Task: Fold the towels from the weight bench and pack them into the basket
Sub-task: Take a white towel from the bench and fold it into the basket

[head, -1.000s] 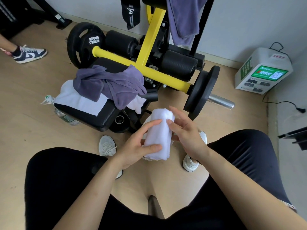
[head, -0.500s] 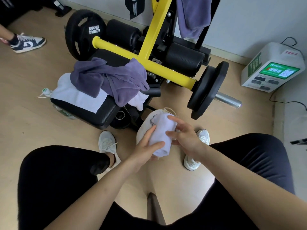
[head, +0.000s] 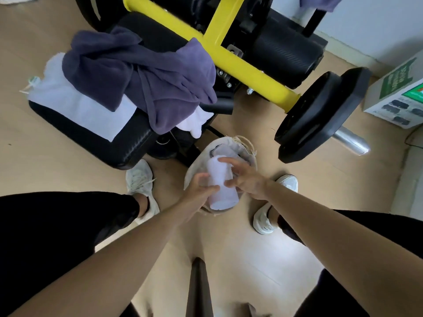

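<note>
At the far left a flat white towel (head: 75, 106) lies spread over the black bench (head: 96, 143), and a crumpled purple towel (head: 142, 74) is heaped on top of it and drapes over the pad's right end; both look unfolded, so they probably wait there within reach for their turn. Just right of the bench, on the floor between the person's white shoes, stands the pale cloth basket (head: 191, 173), set close so that a finished towel needs only a short drop. The left hand (head: 196, 191) comes in from the lower left, its fingers and thumb curled round the near part of the rolled white towel (head: 220, 188), most likely to keep the roll from springing loose. That roll stands on end over the basket's mouth, its lower part apparently already inside, though how deep cannot be told. The right hand (head: 246, 179) holds the roll's other side, fingers spread along its upper part with the thumb lower down, seemingly steering it down. Farther right a black weight plate (head: 320, 110) sits on its bar, well apart from the basket.
</note>
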`<move>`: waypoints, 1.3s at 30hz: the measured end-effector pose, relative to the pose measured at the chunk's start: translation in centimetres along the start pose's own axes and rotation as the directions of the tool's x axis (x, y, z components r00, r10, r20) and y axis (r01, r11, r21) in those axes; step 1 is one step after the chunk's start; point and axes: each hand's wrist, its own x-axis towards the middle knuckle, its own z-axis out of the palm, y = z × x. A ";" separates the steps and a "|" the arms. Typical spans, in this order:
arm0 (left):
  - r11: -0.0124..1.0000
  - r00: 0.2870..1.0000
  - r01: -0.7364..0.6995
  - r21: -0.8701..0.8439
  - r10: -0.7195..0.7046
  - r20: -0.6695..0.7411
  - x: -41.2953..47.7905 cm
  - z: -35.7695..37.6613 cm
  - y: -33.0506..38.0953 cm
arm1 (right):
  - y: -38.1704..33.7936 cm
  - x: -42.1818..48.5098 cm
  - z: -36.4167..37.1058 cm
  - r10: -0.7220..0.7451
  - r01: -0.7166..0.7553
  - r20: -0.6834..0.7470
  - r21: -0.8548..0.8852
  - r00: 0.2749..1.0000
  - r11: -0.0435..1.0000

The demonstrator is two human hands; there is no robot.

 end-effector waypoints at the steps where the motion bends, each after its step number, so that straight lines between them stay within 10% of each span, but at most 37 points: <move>1: 0.998 1.000 -0.013 -0.054 0.012 -0.018 1.1 0.1 -0.5 | 0.3 1.0 -0.4 0.011 -0.010 0.031 -0.041 0.999 0.999; 15: 0.976 0.937 -0.152 -0.156 0.092 -0.338 12.9 5.4 -5.5 | 3.7 13.9 -4.4 -0.066 0.253 0.259 -0.800 0.964 0.544; 20: 0.967 0.934 -0.196 -0.161 0.134 -0.330 13.9 5.6 -6.5 | 4.8 13.5 -4.8 -0.348 0.341 0.313 -0.940 0.883 0.020; 32: 0.945 0.919 -0.325 -0.026 0.310 -0.244 13.5 5.5 -8.4 | 4.4 13.7 -7.8 -0.175 0.422 0.412 -0.906 0.894 0.025; 39: 0.958 0.919 -0.266 0.108 0.285 -0.271 14.4 5.5 -8.9 | 5.1 14.3 -7.4 -0.155 0.389 0.419 -0.901 0.895 -0.191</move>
